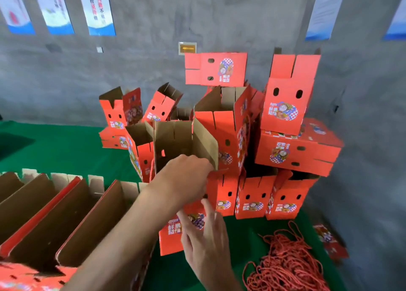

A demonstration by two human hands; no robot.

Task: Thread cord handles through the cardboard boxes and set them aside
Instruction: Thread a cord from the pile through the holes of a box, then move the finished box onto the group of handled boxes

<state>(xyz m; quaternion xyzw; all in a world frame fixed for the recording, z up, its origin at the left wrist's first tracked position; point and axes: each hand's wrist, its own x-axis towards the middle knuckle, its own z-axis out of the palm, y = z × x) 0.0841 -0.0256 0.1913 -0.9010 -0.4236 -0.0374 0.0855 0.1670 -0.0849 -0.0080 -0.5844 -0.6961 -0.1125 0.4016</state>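
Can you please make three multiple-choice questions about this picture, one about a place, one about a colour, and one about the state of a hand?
1. Where does the pile of cord handles lie?
A. on the green table cover, lower right
B. inside an open box
C. hung on the wall

2. What colour is the table cover?
A. blue
B. green
C. grey

3. What is the left hand doing?
A. hanging idle
B. pulling a cord
C. gripping the open box at its edge

Answers:
1 A, the red cords lie heaped on the cover at the lower right.
2 B, green cloth shows between the boxes.
3 C, its fingers curl on the cardboard, while the right hand is open beside the box.
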